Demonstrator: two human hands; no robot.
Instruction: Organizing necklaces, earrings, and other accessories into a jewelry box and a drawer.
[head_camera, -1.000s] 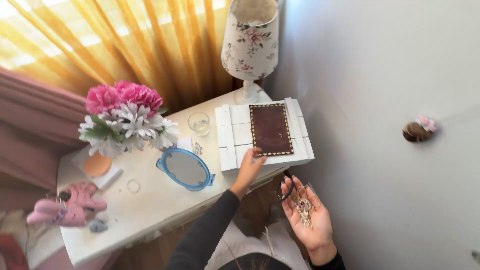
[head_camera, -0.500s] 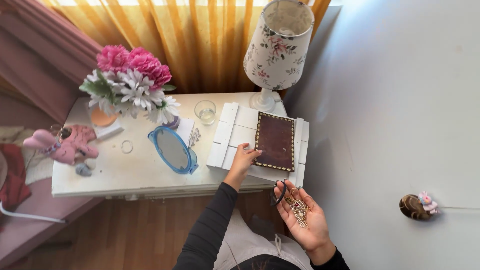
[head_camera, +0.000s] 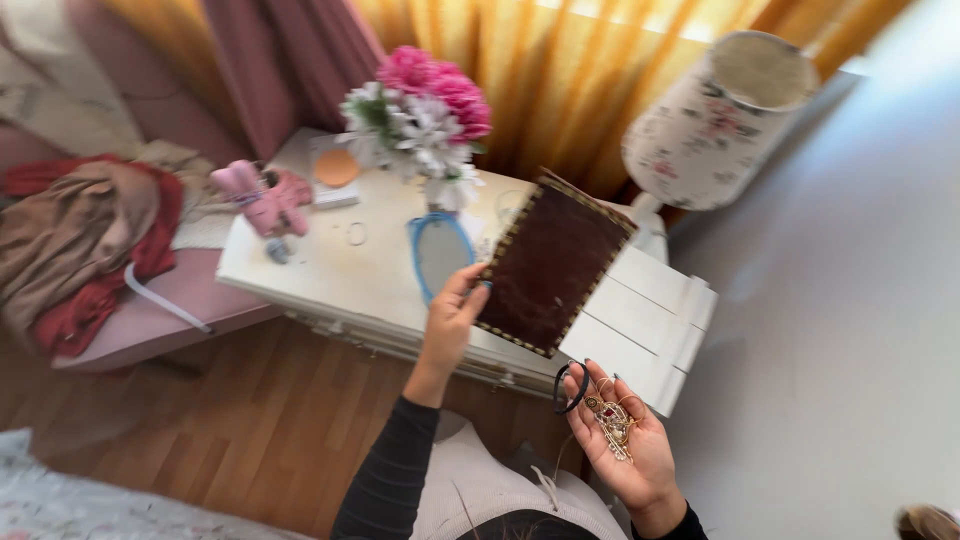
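My left hand (head_camera: 450, 318) grips the lower left edge of a dark brown rectangular case with a gold studded border (head_camera: 550, 265) and holds it lifted and tilted above the white slatted wooden box (head_camera: 650, 320). My right hand (head_camera: 625, 440) lies palm up below the box, cradling a tangle of gold jewellery with a red stone (head_camera: 612, 422) and a dark hair tie (head_camera: 570, 388) at the fingertips.
The white side table (head_camera: 330, 275) carries a vase of pink and white flowers (head_camera: 425, 105), a blue oval mirror (head_camera: 438, 252), a pink plush toy (head_camera: 265, 198) and a floral lamp (head_camera: 715, 120). Crumpled clothes (head_camera: 85, 240) lie on a pink seat at the left. Yellow curtains hang behind.
My left hand has lifted the brown case off the white box and tilted it up. The view has swung right and rolled. My right hand still holds the jewellery.
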